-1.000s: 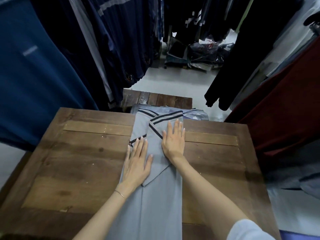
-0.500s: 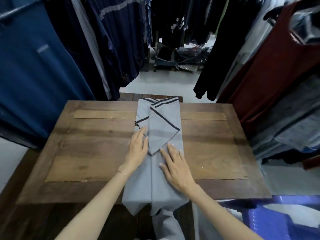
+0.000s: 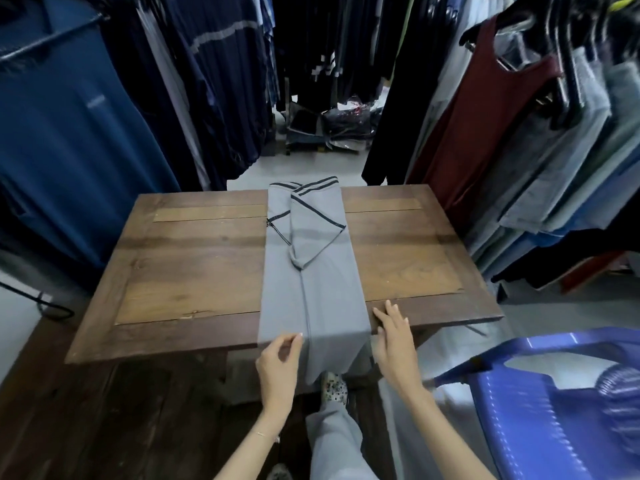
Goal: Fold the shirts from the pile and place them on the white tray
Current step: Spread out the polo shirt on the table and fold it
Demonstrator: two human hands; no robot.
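Now, you have one grey shirt [image 3: 311, 289] to deal with, folded into a long strip and lying down the middle of one wooden table [image 3: 194, 271], from its far edge to its near edge. The two dark-striped sleeves are crossed over the far half, and the hem hangs over the near edge. Both of your hands are at that hem. Your left hand [image 3: 277, 368] pinches the near-left corner of the cloth between thumb and fingers. Your right hand [image 3: 394, 344] lies at the near-right corner with its fingers fairly straight on the table edge, just beside the shirt; you cannot tell from this view whether the thumb grasps the cloth. One blue plastic crate [image 3: 540, 427] sits at near right, close to your right arm. Hanging clothes crowd both sides: dark blue garments [image 3: 69, 133] on the left, a red one [image 3: 485, 133] and pale ones on the right, overhanging the table's far corners. Bags [image 3: 343, 129] lie on the floor far behind.
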